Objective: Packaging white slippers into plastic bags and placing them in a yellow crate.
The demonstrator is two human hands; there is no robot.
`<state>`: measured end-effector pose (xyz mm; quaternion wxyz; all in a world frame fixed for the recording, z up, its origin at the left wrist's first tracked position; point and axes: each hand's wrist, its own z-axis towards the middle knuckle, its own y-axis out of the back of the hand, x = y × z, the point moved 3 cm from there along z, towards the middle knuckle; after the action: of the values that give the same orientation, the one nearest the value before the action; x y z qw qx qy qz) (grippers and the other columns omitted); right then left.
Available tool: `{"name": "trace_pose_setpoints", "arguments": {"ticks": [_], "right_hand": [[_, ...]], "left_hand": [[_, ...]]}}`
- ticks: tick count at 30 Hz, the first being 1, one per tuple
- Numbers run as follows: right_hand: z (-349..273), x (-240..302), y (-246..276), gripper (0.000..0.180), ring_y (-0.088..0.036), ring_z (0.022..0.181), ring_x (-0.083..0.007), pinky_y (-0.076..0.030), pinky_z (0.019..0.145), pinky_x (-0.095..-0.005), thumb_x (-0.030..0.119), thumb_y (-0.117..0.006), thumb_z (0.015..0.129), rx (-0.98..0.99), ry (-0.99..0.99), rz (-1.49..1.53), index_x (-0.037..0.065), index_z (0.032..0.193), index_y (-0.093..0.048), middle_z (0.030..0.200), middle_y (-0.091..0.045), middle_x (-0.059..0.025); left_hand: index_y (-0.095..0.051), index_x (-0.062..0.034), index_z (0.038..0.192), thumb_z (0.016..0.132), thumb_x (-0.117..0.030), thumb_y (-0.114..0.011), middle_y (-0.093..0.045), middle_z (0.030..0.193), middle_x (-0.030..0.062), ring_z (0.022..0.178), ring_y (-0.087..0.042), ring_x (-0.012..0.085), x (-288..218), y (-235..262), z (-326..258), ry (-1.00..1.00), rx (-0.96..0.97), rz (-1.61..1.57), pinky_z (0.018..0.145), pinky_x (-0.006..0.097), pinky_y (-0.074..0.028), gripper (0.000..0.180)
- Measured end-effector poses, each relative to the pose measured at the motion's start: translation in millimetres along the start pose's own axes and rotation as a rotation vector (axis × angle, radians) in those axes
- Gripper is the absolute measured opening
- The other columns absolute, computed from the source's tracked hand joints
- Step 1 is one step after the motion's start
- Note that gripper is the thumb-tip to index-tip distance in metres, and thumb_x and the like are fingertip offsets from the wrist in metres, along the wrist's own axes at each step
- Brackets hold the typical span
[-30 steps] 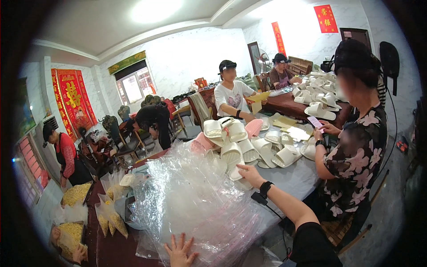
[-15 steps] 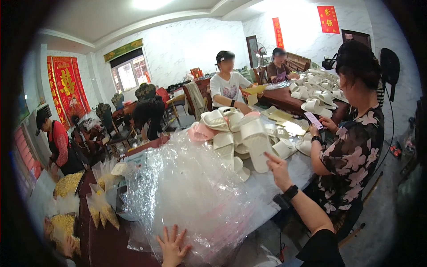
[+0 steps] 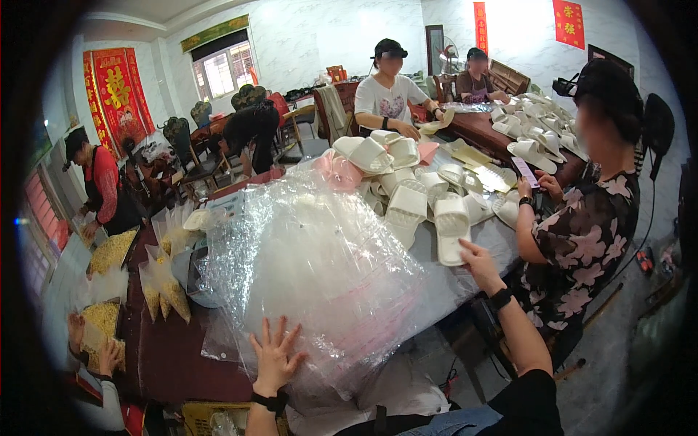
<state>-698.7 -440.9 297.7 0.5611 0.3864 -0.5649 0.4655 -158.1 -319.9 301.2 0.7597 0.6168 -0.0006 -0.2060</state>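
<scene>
"Which containers hold something?"
"At the left, two trays: the farther tray (image 3: 135, 244) and the nearer tray (image 3: 124, 350) both carry heaps of small yellow pieces (image 3: 110, 254). A co-worker's hands (image 3: 109, 356) are at the nearer one. Beside them on the dark red table (image 3: 171, 363), pointed clear bags (image 3: 173, 292) stand partly filled with what look like the same pieces."
"And the wide clear plastic bags (image 3: 313, 269)?"
"They lie flat in a loose, glossy pile in front of the person. The left hand (image 3: 276, 356) rests on the near edge, fingers spread, gripping nothing."
"The right hand (image 3: 480, 263)?"
"Well apart from the left, it pinches the near end of a white slipper (image 3: 451, 227)."
"Where is that slipper?"
"Right of the plastic, at the near side of the slipper heap (image 3: 404, 203). Whether it touches the heap cannot be told."
</scene>
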Motion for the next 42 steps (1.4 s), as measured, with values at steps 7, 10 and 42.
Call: {"name": "trace_pose_setpoints", "arguments": {"ticks": [7, 10, 42], "right_hand": [[9.8, 23.5, -27.7, 0.056, -0.057, 0.107, -0.0438, -0.049, 0.092, -0.0524, 0.008, -0.069, 0.083, -0.104, 0.380, -1.444, 0.017, 0.138, -0.059, 0.111, -0.061, -0.0246], [40.7, 6.2, -41.7, 0.030, -0.053, 0.115, -0.0453, -0.045, 0.100, -0.0524, 0.022, -0.071, 0.084, 0.150, 0.281, -1.128, 0.015, 0.113, -0.076, 0.128, -0.054, -0.0243], [-107.9, 95.2, -72.3, 0.023, -0.056, 0.088, -0.0077, -0.044, 0.074, -0.0214, -0.001, -0.055, 0.099, 0.273, 0.190, -0.334, -0.005, 0.121, -0.060, 0.110, -0.061, -0.0022]], "left_hand": [[-0.047, -0.0311, 0.152, 0.092, -0.058, -0.059, -0.024, 0.168, 0.0040, 0.153, -0.016, 0.0440, -6.4, 6.3, -2.2, 0.013, 0.035, 0.173, 0.110, 0.079, -0.006, 0.067], [-0.050, -0.0269, 0.148, 0.090, -0.051, -0.066, -0.030, 0.165, 0.0086, 0.152, -0.019, 0.0437, -17.1, 12.2, -3.0, -0.046, -0.106, 0.271, 0.110, 0.079, -0.009, 0.065], [-0.065, -0.0055, 0.122, 0.082, -0.032, -0.079, -0.057, 0.135, 0.0232, 0.133, -0.049, 0.0391, -21.5, -2.6, 15.8, -0.129, -0.280, -0.005, 0.107, 0.052, -0.038, 0.050]]}}
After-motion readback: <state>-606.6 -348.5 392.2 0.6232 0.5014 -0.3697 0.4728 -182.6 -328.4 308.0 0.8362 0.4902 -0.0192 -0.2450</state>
